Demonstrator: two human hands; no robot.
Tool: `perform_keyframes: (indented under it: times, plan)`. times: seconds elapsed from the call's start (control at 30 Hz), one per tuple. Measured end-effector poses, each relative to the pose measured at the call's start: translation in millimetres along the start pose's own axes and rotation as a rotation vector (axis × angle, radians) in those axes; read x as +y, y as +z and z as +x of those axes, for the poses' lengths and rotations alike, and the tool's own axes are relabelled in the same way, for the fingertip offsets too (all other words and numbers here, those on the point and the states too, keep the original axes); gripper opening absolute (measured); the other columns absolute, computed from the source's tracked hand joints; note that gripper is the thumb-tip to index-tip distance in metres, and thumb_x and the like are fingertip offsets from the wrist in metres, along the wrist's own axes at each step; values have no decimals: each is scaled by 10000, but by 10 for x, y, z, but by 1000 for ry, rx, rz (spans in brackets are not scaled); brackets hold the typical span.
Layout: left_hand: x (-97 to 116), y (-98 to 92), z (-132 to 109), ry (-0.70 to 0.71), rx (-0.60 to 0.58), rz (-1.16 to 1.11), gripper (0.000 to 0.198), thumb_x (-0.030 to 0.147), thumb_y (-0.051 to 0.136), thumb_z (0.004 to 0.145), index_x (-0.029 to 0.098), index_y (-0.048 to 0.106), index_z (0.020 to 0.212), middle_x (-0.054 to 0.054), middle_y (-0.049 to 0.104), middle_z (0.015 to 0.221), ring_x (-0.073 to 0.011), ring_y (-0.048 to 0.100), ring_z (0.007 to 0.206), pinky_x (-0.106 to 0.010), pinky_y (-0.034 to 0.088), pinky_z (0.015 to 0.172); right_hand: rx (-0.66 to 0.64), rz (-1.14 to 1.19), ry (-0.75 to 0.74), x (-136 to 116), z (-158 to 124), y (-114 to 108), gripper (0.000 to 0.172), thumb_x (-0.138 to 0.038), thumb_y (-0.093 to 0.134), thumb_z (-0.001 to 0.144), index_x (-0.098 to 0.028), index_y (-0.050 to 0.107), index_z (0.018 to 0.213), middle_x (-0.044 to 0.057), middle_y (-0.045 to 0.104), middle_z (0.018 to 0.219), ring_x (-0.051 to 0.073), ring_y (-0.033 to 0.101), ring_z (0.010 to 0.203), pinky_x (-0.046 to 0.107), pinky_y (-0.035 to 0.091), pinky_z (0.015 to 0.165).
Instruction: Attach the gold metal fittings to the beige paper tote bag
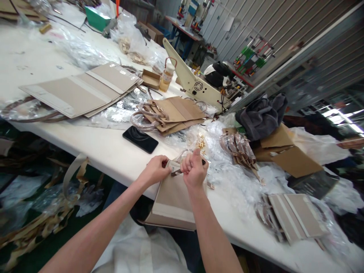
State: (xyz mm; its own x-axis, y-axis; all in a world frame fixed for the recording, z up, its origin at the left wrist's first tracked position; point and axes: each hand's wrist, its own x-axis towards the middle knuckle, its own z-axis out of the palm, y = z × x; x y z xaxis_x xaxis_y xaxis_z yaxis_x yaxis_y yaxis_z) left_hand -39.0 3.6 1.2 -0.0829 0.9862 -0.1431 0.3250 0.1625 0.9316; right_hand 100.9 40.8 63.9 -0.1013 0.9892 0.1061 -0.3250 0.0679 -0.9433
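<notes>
In the head view, a beige bag panel (pixel 173 201) lies at the table's front edge, its lower end hanging over toward my lap. My left hand (pixel 157 170) pinches the panel's upper left corner between thumb and fingers. My right hand (pixel 195 168) is closed in a fist around a hand tool (pixel 176 172) with a thin metal tip and a dark handle end. The tip touches or hovers close to the panel's top edge beside my left fingertips; I cannot tell which. Just beyond my right hand lie small gold-coloured metal pieces (pixel 200 142) on clear plastic.
A black phone (pixel 140 138) lies left of my hands. Tan bag pieces with wrapped handles (pixel 176 110) and large beige panels (pixel 82 87) are stacked behind. A cream machine (pixel 196 85) and a bottle (pixel 167 77) stand farther back. Crumpled plastic (pixel 236 189) spreads rightward toward another panel (pixel 297 216).
</notes>
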Motion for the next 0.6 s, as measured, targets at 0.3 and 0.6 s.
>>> perform_keyframes:
  times: [0.3, 0.6]
  plan:
    - [-119, -18, 28, 97, -71, -84, 110, 278, 690, 776, 177, 733, 786, 24, 619, 702, -165, 513, 707, -326, 330, 665, 175, -82, 474, 307, 631, 126, 756, -764, 815, 875, -268, 319, 594, -141, 244, 436, 51, 173, 368, 198, 106, 304]
    - [-148, -15, 0, 151, -50, -125, 138, 228, 632, 782, 168, 748, 736, 3, 635, 731, -180, 541, 742, -332, 351, 696, 46, -17, -68, -37, 147, 77, 708, -627, 765, 992, -248, 366, 546, -98, 300, 451, 72, 245, 355, 256, 174, 347]
